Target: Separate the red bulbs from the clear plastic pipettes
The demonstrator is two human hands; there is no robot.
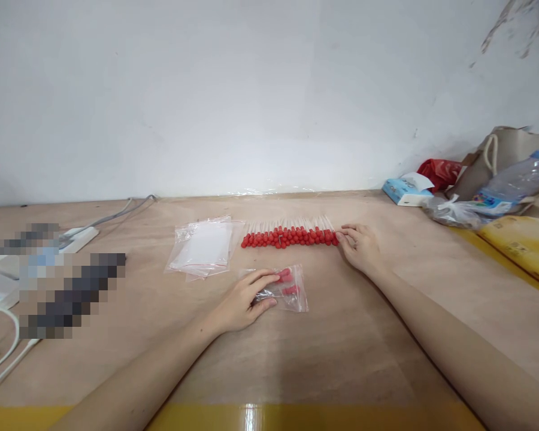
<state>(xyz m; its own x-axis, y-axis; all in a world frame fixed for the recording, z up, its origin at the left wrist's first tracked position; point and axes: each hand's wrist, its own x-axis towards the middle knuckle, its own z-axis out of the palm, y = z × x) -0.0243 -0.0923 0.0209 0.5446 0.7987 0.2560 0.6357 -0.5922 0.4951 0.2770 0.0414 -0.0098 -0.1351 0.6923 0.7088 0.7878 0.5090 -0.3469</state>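
A long row of droppers (pixel 291 237) with red bulbs and thin clear tubes lies side by side on the table, tubes pointing to the wall. My right hand (pixel 362 244) is at the right end of this row, fingers bent and tips together against the last red-bulbed dropper. Closer to me, my left hand (pixel 248 299) rests over a small clear zip bag (pixel 300 301), thumb and fingers apart. Two red bulbs show inside that bag; its left part is hidden under the hand. Left of the row lies a loose stack of flat clear zip bags (pixel 202 246).
At the right stand a blue tissue pack (pixel 406 191), a plastic bottle (pixel 518 182), a tied clear bag (pixel 453 211) and a yellow package (pixel 521 245). On the left are a blurred dark object (pixel 74 296), a white power strip (pixel 81 239) and cables. A white wall closes off the back.
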